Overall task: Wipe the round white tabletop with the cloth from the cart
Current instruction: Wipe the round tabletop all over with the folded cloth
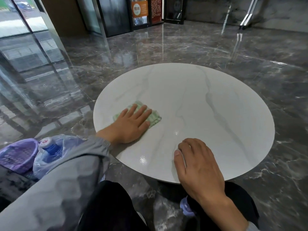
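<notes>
We have the left hand (131,125) flat, fingers spread, pressing the cloth (154,116) on the surface (208,105), near-left part. Right hand (198,165) loosely curled, empty, braces the near edge. Keep pressure even, overlap passes out to the rim.

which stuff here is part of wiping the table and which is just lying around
Part of the job: green cloth, round white tabletop, left hand flat on the cloth, right hand resting on the tabletop.

Just lying about: purple basket, water bottle, plastic bag.
</notes>
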A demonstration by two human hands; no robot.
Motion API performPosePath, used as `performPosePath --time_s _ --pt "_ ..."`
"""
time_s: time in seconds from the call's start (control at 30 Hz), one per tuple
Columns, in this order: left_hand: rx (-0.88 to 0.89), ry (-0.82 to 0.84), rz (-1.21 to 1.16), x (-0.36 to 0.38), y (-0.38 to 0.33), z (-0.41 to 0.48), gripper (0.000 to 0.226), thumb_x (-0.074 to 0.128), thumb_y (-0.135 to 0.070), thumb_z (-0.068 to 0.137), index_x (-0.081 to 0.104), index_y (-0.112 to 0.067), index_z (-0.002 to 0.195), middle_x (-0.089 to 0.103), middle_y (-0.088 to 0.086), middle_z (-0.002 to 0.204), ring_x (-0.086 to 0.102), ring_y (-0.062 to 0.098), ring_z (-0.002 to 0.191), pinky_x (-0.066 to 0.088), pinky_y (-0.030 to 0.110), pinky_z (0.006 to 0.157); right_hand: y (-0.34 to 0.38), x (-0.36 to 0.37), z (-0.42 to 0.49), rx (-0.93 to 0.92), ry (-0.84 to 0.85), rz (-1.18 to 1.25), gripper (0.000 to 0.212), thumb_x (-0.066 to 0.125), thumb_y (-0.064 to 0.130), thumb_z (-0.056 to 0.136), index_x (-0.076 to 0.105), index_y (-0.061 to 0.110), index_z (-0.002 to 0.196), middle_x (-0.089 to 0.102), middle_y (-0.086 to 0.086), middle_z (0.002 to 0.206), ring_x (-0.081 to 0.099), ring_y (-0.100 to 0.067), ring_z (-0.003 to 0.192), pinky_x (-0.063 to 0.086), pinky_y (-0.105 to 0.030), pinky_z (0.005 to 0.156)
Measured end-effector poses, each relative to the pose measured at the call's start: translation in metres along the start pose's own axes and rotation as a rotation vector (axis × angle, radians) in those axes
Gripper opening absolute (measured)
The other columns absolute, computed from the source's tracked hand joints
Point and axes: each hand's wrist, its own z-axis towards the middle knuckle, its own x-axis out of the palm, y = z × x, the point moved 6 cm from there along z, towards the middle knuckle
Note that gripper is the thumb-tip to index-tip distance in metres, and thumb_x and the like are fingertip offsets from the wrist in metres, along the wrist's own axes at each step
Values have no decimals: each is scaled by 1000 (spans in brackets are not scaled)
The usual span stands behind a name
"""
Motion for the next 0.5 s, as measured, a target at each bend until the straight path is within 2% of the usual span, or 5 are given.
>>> performPosePath --time_s 0.1,0.17,0.23,0.37,0.5 --pt "181 -42 26 20 -54 -66 62 7 -60 107 -14 -42 162 -22 -15 170 -28 17 156 -12 43 128 0 -1 0 -10 8 -2 32 35 33 103 61 14 102 57 0 107 54 -25 104 47 -42 93" --pt "298 -92 36 31 -85 -107 61 11 -57 110 -13 -41 163 -20 -14 171 -26 18 157 -14 43 128 1 -1 0 -5 5 -3 30 36 33 103 60 15 102 56 0 107 54 -26 105 46 -42 92" --pt "342 -104 44 39 -93 -127 61 13 -57 111 -13 -41 163 -16 -13 172 -23 19 158 -14 44 128 1 -1 0 2 5 -1 29 37 33 102 60 15 101 56 0 107 53 -26 104 44 -40 92" --pt "359 -100 57 32 -81 -111 59 11 -62 109 -10 -48 162 -18 -21 171 -26 10 156 -14 36 128 2 -1 1 4 18 -4 30 36 34 103 60 15 102 57 0 107 52 -24 104 45 -40 92" --pt "206 -9 4 15 -37 -45 63 2 -70 101 -12 -51 160 -21 -22 169 -27 9 155 -13 33 127 1 0 1 -3 14 -9 29 36 31 103 59 14 101 56 0 107 52 -26 104 45 -41 93"
